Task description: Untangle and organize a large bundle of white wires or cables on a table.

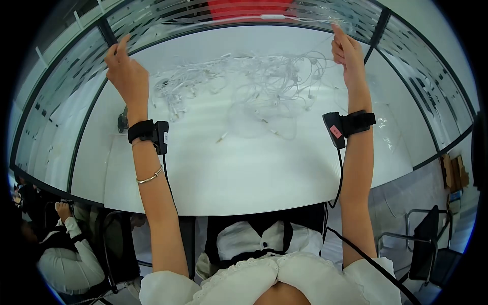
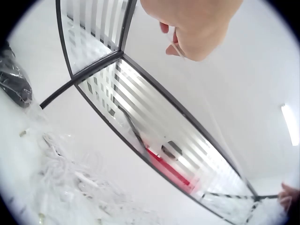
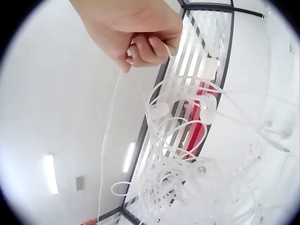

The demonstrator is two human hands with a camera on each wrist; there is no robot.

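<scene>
Both hands are raised, far apart, above the far side of the white table (image 1: 244, 173). A thin white cable (image 3: 105, 136) runs between them, with a white piece (image 1: 273, 17) partway along. The left hand (image 1: 127, 76) (image 2: 194, 23) pinches one part of the cable. Curled fingers of the right hand (image 1: 349, 56) (image 3: 136, 33) grip another part. From the right hand a tangle of clear-white cables (image 3: 164, 173) with earbuds (image 3: 207, 108) hangs in the right wrist view. More tangled white earphone cables (image 1: 279, 76) lie on the table.
A glass partition with a dark frame (image 1: 378, 34) curves behind the table, with something red (image 1: 249, 9) beyond. A small dark object (image 1: 122, 121) lies at the table's left. Chairs (image 1: 426, 244) stand at the right; a seated person (image 1: 71, 259) is at lower left.
</scene>
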